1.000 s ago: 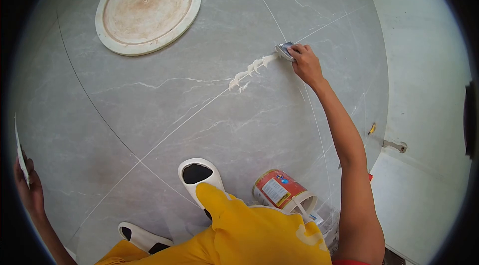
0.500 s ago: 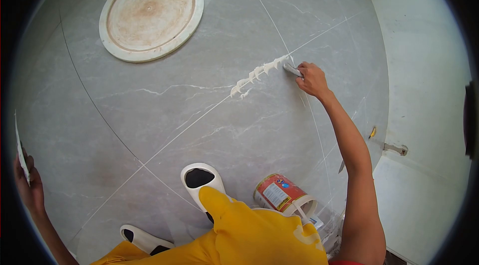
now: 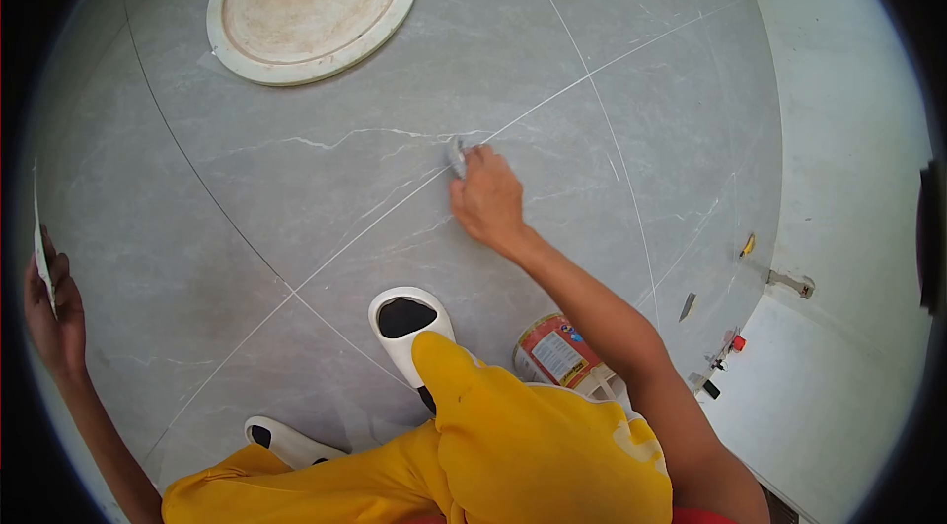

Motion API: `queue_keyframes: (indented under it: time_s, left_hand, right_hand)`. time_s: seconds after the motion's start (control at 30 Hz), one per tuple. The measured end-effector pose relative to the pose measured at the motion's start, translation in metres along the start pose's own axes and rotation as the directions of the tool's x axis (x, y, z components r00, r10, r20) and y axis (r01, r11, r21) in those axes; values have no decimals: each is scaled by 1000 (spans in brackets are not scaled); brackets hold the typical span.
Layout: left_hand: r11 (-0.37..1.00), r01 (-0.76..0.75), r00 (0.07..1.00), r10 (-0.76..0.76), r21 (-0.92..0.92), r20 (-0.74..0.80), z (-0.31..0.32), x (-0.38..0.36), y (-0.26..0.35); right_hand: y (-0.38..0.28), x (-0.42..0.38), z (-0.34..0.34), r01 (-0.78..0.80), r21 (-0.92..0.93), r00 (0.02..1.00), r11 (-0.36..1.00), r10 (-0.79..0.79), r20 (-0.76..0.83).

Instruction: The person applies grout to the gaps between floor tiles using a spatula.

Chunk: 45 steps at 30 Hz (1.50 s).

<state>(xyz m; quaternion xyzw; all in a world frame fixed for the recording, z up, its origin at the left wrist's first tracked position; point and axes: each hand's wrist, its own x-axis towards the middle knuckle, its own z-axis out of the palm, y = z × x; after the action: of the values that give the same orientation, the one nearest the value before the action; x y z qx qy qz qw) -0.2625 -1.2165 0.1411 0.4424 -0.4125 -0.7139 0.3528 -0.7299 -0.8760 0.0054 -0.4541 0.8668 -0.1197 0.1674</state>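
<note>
My right hand [image 3: 489,198] is closed round a small grey scraper [image 3: 456,157], its blade on the tile joint [image 3: 533,112] near the middle of the view. Filled with a thin white line, the joint runs diagonally across the grey tiles [image 3: 345,198]. At the far left, my left hand [image 3: 59,302] grips a thin, flat plate [image 3: 42,262] with white on it. That plate shows almost edge-on, so its face is hidden.
A round whitish board [image 3: 311,1] lies on the floor at upper left. Beside my knee sits a red-labelled bucket [image 3: 557,351], partly behind my right arm. A yellow-handled tool [image 3: 748,246], a flat blade [image 3: 688,306] and small items lie near the white wall [image 3: 838,179].
My right hand has drawn the scraper down and left along the joint. The ridge of white paste there is gone, leaving a thin line. My left hand stays at the left edge.
</note>
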Motion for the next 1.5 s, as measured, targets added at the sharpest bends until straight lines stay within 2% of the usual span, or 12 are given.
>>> queue_keyframes:
  time_s: [0.17,0.23,0.33,0.37,0.57,0.7,0.8,0.93,1.1,1.23,1.37,1.5]
  left_hand:
    - [998,-14,1000,14,-61,6,-17,3,7]
    - [999,-23,1000,23,-44,-19,-34,-11,10]
    - [993,-26,999,24,-116,-21,-47,-24,10]
    - [989,-20,1000,18,-146,-15,-51,-26,10]
    - [966,6,998,10,-259,60,-65,-35,27]
    - [960,21,1000,-19,-279,11,-65,-37,33]
    - [972,7,1000,-12,-237,-20,-63,-39,32]
    - [978,9,998,-23,-209,-63,-51,-37,27]
    - [985,-5,998,-7,-173,-65,-50,-42,38]
    - [986,-1,996,-15,-164,-92,-47,-46,36]
    - [988,-21,993,3,-152,-119,-46,-60,51]
    - [988,-13,984,-14,-153,-177,-36,-77,64]
  right_hand:
    - [-38,-17,10,-9,307,953,952,-84,290]
    - [8,12,-21,-60,260,998,964,63,-2]
    - [111,68,-84,-199,4,975,980,199,-97]
    - [142,81,-94,-171,-54,968,984,158,-197]
    - [195,113,-125,314,-275,949,909,-312,53]
    - [187,79,-89,395,-484,907,781,-416,70]
    - [197,81,-112,494,-530,870,689,-389,304]
    - [195,105,-113,364,-485,906,795,-423,-14]
    - [229,90,-130,402,-523,915,751,-310,258]
    - [227,117,-125,293,-446,927,846,-366,-86]
    - [223,103,-128,233,-547,963,804,-113,244]
    - [252,131,-142,-115,-389,992,914,82,-100]
